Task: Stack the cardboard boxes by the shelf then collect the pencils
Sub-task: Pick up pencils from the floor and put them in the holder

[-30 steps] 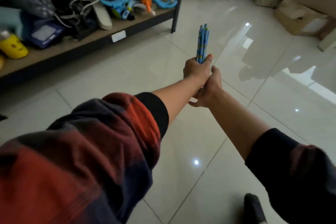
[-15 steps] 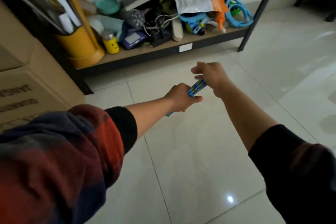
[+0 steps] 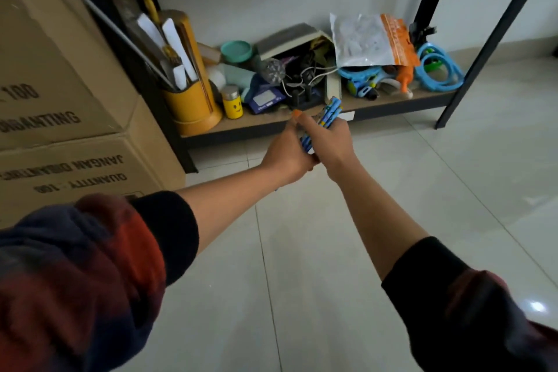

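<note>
Pale glossy floor tiles point(image 3: 302, 251) run to a low cluttered shelf point(image 3: 271, 122); stacked cardboard boxes point(image 3: 60, 130) stand at its left end. Both hands — left hand point(image 3: 287, 151), right hand point(image 3: 335, 139) — meet, gripping blue pencils point(image 3: 324, 116) just before the shelf's front edge.

Two arms in a soft, warm top

The sleeves point(image 3: 90, 266) look red and dark blue, maybe checked, with black cuffs point(image 3: 169, 235) pushed up.
</note>
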A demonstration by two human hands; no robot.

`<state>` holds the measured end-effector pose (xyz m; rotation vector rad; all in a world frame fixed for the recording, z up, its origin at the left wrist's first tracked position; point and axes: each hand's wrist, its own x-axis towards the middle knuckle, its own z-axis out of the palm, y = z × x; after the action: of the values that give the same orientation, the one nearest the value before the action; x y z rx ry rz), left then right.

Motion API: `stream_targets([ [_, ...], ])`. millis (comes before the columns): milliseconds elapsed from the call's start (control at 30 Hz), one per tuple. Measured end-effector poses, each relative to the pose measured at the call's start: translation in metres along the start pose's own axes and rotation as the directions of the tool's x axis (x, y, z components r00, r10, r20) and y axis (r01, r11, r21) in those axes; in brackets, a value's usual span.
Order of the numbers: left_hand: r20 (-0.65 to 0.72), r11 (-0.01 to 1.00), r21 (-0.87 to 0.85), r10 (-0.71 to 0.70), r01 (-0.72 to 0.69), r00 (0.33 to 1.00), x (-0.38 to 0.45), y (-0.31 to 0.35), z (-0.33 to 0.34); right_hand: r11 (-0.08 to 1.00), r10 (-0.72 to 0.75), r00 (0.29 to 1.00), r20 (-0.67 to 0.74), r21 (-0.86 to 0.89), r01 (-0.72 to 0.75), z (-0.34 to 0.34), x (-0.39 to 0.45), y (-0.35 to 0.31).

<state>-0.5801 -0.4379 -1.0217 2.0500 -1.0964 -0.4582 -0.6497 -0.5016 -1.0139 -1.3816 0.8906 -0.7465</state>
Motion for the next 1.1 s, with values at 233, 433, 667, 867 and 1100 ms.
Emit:
stream_targets([
  [233, -0.015, 0.988, -0.153, 0.031, -0.033, 0.999, 0.031, 0.019, -0.044, 0.984, -0.137, 0.990, 0.040, -0.111, 0.141, 0.025, 0.026, -0.058],
  [433, 0.150, 0.932, -0.354, 0.134, -0.073, 0.980, 0.056, 0.024, -0.115, 0.926, -0.359, 0.932, -0.056, -0.147, 0.348, 0.051, 0.052, -0.149],
  [667, -0.070, 0.959, -0.190, 0.203, -0.213, 0.977, 0.079, 0.055, -0.216, 0.911, -0.398, 0.915, 0.071, -0.089, 0.403, 0.091, 0.053, -0.250],
  [867, -0.254, 0.947, 0.047, 0.320, -0.319, 0.913, 0.100, 0.089, -0.287, 0.794, -0.609, 0.793, 0.038, 0.032, 0.608, 0.118, 0.047, -0.323],
  [1100, -0.507, 0.881, 0.383, 0.451, -0.276, 0.735, 0.124, 0.102, -0.345, 0.723, -0.642, 0.749, -0.168, 0.193, 0.663, 0.155, 0.063, -0.384],
])
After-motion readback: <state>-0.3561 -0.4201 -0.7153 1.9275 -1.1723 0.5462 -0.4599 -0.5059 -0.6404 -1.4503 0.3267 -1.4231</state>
